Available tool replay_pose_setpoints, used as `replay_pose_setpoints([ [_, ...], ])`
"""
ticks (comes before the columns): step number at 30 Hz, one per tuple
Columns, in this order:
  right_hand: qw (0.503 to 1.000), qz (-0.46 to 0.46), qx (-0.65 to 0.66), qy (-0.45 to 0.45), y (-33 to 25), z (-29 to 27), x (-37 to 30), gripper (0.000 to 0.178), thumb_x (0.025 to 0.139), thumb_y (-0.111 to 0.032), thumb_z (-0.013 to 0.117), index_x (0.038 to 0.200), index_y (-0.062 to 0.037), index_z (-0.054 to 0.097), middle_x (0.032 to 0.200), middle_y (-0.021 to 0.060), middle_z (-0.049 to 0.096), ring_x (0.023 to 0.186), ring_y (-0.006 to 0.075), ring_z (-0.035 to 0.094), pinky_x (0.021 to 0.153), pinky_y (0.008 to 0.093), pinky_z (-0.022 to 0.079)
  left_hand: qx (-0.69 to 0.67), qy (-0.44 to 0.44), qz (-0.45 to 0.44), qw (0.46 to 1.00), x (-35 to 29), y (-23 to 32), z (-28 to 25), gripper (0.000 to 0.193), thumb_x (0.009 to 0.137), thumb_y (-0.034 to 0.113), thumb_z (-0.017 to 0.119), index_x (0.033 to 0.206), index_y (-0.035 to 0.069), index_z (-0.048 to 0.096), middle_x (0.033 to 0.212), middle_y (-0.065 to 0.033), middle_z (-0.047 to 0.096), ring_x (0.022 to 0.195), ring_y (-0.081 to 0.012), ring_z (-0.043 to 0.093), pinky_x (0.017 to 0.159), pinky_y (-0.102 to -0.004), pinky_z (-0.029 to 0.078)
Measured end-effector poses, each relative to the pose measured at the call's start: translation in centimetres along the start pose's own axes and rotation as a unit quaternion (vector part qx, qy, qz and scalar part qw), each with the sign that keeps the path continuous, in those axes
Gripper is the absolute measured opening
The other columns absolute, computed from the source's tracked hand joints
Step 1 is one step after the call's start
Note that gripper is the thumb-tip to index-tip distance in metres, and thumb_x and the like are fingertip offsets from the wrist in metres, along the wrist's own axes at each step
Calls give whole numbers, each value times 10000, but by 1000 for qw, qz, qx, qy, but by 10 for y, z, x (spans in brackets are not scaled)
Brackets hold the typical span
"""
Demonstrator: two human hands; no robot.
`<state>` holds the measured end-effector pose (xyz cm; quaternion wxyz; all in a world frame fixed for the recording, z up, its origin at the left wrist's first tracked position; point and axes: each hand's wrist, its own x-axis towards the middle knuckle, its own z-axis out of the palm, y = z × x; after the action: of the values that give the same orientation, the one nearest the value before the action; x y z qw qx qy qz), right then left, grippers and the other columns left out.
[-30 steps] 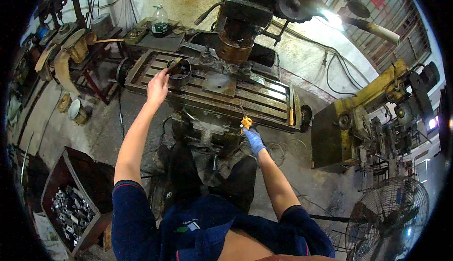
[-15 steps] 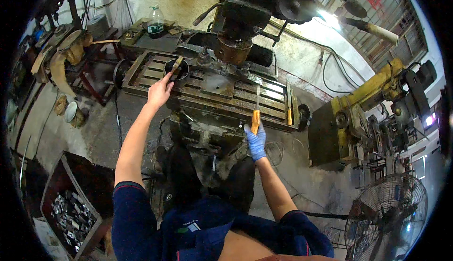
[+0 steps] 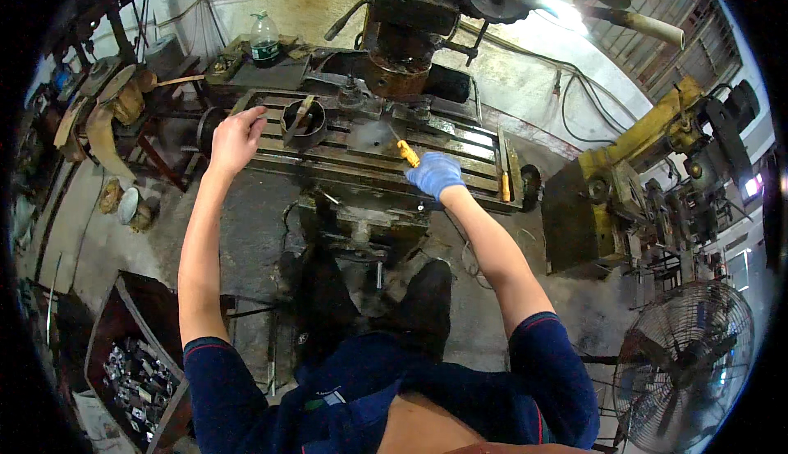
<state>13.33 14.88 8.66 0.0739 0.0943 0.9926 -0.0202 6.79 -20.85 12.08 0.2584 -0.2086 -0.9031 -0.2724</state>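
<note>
My bare left hand (image 3: pixel 236 140) hovers over the left end of the slotted machine table (image 3: pixel 328 158), its thumb and fingers apart and holding nothing. Beside it on the table stands a dark round pot (image 3: pixel 304 132) with a flat-handled brush (image 3: pixel 305 109) leaning inside; the bristles are hidden. My right hand (image 3: pixel 435 176), in a blue glove, is closed round a yellow-handled tool (image 3: pixel 406 153). Its thin metal shaft points up and left toward the block below the machine's spindle head (image 3: pixel 400 75); the tip is too blurred to make out.
Another yellow-handled tool (image 3: pixel 506 186) lies at the table's right end. A large clear bottle (image 3: pixel 264 39) stands behind on the left. A bin of metal pieces (image 3: pixel 139 380) is at lower left, a fan (image 3: pixel 685 364) at lower right, a yellow-green machine (image 3: pixel 591 199) to the right.
My left hand has let go of the brush in the pot and moved left. The right hand has moved up and left with the yellow-handled tool, now tilted leftward over the table.
</note>
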Motion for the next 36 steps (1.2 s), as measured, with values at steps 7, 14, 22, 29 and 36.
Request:
replay_pose_setpoints([
  [7, 998, 7, 53, 22, 8, 5, 4, 473, 729, -464, 535, 866, -28, 656, 866, 191, 638, 841, 342, 615, 750, 410, 474, -115, -11, -51, 992, -34, 22, -12, 233, 819, 138, 563, 1017, 18, 597, 770, -157, 614, 645, -252, 595, 610, -325, 453],
  [14, 982, -60, 150, -93, 28, 10, -93, 566, 724, -571, 535, 790, -20, 648, 802, 216, 627, 780, 359, 611, 704, 423, 470, -319, -188, -391, 843, -270, -38, 114, 175, 839, 120, 532, 794, -30, 608, 592, -71, 559, 479, -145, 549, 411, -289, 433],
  [22, 927, -64, 346, -132, 43, 76, -150, 279, 715, -268, 693, 717, -4, 602, 599, 95, 586, 530, 173, 528, 538, 323, 438, -170, -247, -404, 864, -329, 6, 148, 370, 729, 334, 592, 943, 38, 642, 957, -165, 625, 914, -331, 585, 789, -403, 456],
  [29, 895, -166, 389, -139, 23, 92, -125, 229, 733, -180, 689, 819, 8, 593, 685, 23, 594, 593, 100, 493, 566, 275, 432, -60, -387, -134, 910, -248, 64, 27, 450, 772, 251, 598, 1170, 59, 513, 1036, -185, 594, 953, -339, 564, 805, -418, 458],
  [36, 855, -447, 118, -233, -29, 20, -171, 366, 693, -403, 668, 845, -74, 623, 678, 172, 569, 625, 333, 578, 567, 369, 460, -605, 89, -387, 689, -246, 92, -90, 220, 879, 128, 513, 1024, -34, 548, 758, -62, 606, 663, -124, 591, 659, -255, 483],
])
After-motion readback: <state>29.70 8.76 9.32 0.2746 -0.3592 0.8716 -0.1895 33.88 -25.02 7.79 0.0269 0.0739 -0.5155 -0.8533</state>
